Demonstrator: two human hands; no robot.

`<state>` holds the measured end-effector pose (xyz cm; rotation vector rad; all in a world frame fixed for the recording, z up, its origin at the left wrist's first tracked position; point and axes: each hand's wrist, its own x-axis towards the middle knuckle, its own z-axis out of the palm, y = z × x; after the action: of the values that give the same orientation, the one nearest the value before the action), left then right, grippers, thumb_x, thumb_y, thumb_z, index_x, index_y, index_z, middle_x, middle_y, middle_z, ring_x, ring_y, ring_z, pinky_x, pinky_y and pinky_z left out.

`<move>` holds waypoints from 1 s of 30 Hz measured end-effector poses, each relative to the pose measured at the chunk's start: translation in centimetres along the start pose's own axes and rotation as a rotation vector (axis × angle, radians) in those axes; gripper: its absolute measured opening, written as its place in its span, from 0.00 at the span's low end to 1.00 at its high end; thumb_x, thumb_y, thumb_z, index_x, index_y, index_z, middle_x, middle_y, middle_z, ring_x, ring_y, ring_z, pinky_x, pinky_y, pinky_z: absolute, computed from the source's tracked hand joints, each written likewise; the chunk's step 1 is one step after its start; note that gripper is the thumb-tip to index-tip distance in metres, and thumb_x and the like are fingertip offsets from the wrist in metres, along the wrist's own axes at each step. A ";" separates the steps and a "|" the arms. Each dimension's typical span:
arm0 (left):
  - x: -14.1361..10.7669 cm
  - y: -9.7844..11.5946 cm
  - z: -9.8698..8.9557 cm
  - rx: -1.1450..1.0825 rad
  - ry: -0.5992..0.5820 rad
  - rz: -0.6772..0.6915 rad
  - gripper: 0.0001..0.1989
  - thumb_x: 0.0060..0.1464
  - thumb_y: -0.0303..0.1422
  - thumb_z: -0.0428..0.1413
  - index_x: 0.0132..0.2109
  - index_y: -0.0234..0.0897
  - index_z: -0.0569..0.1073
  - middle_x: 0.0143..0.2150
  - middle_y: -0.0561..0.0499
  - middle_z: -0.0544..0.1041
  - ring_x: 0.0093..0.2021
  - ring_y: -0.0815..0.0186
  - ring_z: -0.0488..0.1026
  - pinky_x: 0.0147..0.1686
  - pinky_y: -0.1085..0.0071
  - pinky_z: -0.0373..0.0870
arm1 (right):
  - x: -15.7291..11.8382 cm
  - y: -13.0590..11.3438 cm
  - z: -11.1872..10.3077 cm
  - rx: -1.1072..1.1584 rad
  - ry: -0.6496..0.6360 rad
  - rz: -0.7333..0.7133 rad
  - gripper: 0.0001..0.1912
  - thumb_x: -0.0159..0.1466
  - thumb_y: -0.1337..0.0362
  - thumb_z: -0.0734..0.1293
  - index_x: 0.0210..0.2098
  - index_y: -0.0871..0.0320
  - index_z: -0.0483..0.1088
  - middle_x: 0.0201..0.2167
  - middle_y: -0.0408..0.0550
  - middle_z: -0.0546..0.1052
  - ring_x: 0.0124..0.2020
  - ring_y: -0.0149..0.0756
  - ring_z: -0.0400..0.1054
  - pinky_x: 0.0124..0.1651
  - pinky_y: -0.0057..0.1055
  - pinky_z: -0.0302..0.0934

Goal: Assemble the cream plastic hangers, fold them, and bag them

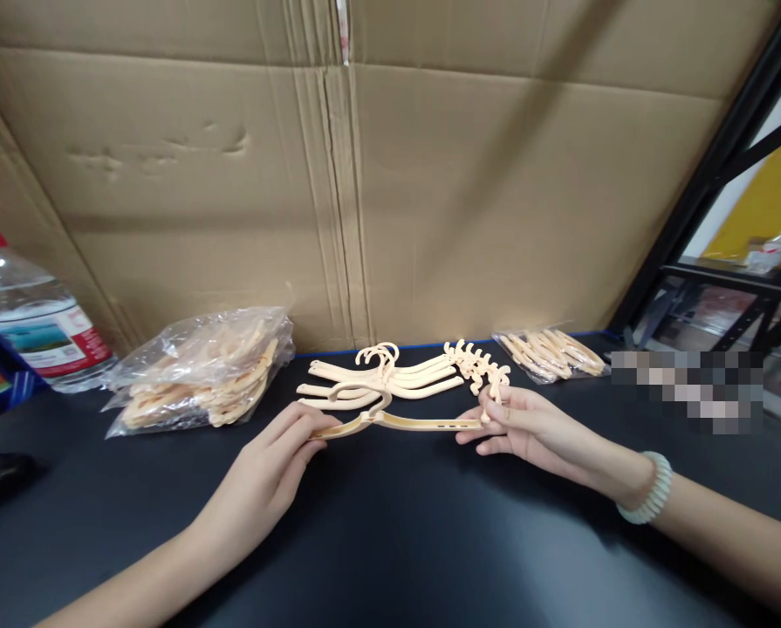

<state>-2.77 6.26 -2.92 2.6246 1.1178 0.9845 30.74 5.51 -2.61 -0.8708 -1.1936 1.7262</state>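
Note:
A cream plastic clothes hanger (422,424) is held just above the dark table, its hook bent up and leaning back. My left hand (278,458) pinches the hanger's left arm, hiding that end. Between the thumb and fingers of my right hand (527,429) is a small cream plastic hook (493,403), right at the hanger's right end. Whether the hook is seated in the hanger's slots cannot be made out. Behind lie several stacked hangers (416,377) with their hooks overlapping. A row of loose small hooks (469,359) lies to their right.
A clear bag of hangers (200,371) rests on the left, near a large red-capped water bottle (43,318) and a black mouse (1,475). Another bagged bundle (551,353) sits at the back right. Cardboard (495,174) walls off the table's (390,541) far edge; a black metal rack (710,192) stands right.

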 end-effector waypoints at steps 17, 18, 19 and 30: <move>0.2 0.1 0.1 0.055 0.019 0.023 0.10 0.65 0.28 0.46 0.47 0.41 0.69 0.41 0.51 0.70 0.42 0.68 0.70 0.42 0.75 0.67 | 0.0 0.2 -0.3 -0.039 -0.003 0.007 0.12 0.61 0.62 0.71 0.34 0.61 0.66 0.37 0.51 0.78 0.37 0.36 0.77 0.42 0.31 0.70; 0.2 0.2 0.0 0.058 0.019 0.026 0.10 0.64 0.28 0.46 0.47 0.41 0.70 0.41 0.51 0.70 0.42 0.67 0.70 0.42 0.75 0.67 | 0.0 0.2 -0.3 -0.046 -0.001 0.002 0.12 0.60 0.61 0.71 0.34 0.61 0.66 0.37 0.51 0.78 0.37 0.36 0.77 0.42 0.31 0.70; 0.2 0.2 0.0 0.060 0.018 0.030 0.10 0.64 0.28 0.46 0.47 0.41 0.70 0.41 0.51 0.70 0.41 0.67 0.71 0.42 0.75 0.67 | 0.0 0.3 -0.3 -0.055 0.003 -0.005 0.12 0.60 0.61 0.72 0.34 0.61 0.66 0.37 0.51 0.78 0.36 0.35 0.77 0.41 0.30 0.71; 0.3 0.2 0.2 0.067 0.019 0.048 0.10 0.64 0.28 0.46 0.46 0.40 0.70 0.41 0.50 0.72 0.41 0.66 0.71 0.42 0.73 0.69 | 0.0 0.2 0.7 -0.193 0.141 -0.131 0.17 0.56 0.56 0.74 0.30 0.58 0.63 0.28 0.45 0.77 0.29 0.32 0.75 0.34 0.27 0.70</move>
<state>-2.39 6.35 -2.89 2.7122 1.1152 1.0009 30.07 5.17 -2.59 -0.9890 -1.3066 1.4384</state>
